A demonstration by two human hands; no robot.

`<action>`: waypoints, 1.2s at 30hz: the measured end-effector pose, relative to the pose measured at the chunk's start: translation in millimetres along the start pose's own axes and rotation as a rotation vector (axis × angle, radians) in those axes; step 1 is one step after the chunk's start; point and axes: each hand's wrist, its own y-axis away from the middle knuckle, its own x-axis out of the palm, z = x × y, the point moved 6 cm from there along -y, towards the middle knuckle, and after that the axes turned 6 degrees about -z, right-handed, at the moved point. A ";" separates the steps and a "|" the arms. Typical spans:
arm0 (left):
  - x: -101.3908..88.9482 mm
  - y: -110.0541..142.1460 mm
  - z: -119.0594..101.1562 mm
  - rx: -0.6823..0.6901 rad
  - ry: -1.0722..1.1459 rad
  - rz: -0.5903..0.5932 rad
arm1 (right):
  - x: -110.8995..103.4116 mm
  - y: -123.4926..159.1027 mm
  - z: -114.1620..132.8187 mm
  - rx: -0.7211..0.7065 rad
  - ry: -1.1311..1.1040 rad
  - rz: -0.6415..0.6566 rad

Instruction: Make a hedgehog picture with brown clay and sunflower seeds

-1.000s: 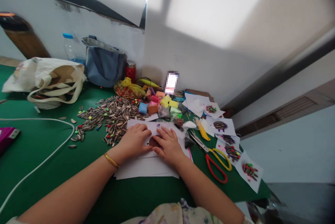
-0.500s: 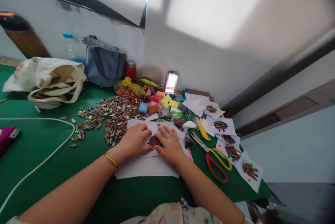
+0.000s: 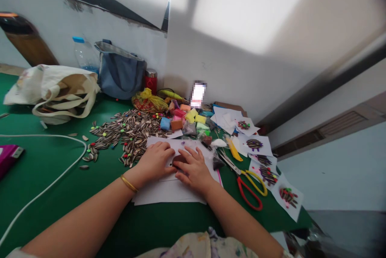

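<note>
Brown clay lies on white paper at lower center of the frame, partly hidden by the right hand, whose slightly spread fingers rest over it, while the left hand lies at its left edge, fingers close together — whether either grips the clay cannot be told. Above and left sit heaped sunflower seeds and a knotted yellow bag with reddish contents too blurred to name, near a blue tote. At upper left, a clear bottle holding bluish liquid stands partly hidden behind a gaping cream bag, its contents hard to make out — a purple object is cut off at the left edge.
</note>
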 end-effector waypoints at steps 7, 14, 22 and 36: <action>0.1 0.4 0.4 0.006 0.009 0.002 | 1.7 -1.5 1.2 0.002 0.018 0.033; 1.8 -0.8 0.5 0.009 -0.015 0.013 | 5.2 -2.3 1.4 0.011 0.031 0.061; -0.1 -0.1 -0.7 0.006 -0.017 0.007 | 7.0 -2.7 -1.3 0.037 0.036 0.077; -0.2 -0.3 -0.2 0.010 -0.011 0.005 | -6.9 3.6 -14.6 0.115 -0.043 -0.080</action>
